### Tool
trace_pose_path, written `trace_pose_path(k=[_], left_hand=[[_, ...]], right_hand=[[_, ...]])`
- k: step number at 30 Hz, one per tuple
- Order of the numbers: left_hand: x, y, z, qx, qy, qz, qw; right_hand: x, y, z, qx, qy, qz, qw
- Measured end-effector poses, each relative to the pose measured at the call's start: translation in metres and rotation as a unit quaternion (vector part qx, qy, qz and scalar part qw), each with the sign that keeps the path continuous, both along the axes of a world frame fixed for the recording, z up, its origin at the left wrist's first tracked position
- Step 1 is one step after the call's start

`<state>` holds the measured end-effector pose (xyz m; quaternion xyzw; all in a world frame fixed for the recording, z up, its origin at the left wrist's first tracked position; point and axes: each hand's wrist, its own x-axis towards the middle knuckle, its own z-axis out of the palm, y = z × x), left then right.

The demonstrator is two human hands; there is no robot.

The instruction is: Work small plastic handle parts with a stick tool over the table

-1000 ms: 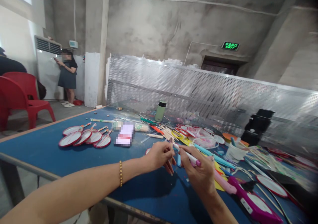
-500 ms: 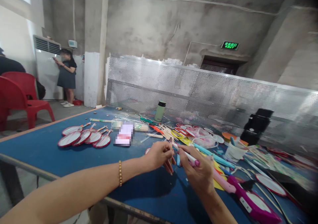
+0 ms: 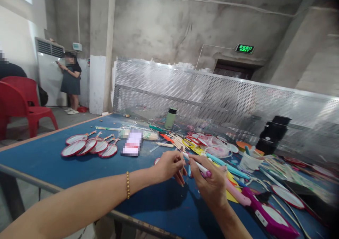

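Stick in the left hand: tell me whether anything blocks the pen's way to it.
Nothing visible does. The right hand holds the pen, its front end close to the stick in the left hand; whether they touch is too small to tell.

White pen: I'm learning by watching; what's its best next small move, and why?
Perhaps guide the white pen lightly along the wooden stick: the right hand holds it aimed there, and the left hand pinches the stick nearly upright. Whether the tip touches is unclear.
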<state>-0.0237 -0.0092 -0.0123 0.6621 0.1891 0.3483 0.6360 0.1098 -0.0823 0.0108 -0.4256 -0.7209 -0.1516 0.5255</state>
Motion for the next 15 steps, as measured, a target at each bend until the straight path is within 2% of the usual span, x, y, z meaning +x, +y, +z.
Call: trace_pose_path(k=[4, 11, 15], left_hand=[[0.0004, -0.0003, -0.0022, 0.0, -0.006, -0.001, 1.0], [-0.0004, -0.0014, 0.0013, 0.003, 0.008, 0.0, 1.0], [-0.0008, -0.0019, 0.0024, -0.001, 0.004, 0.0, 1.0]], right_hand=[[0.002, 0.0028, -0.0039, 0.007, -0.011, 0.022, 1.0], [-0.0016, -0.0013, 0.0024, -0.009, 0.015, -0.014, 1.0], [-0.0007, -0.0001, 0.0007, 0.0, 0.004, 0.001, 1.0]])
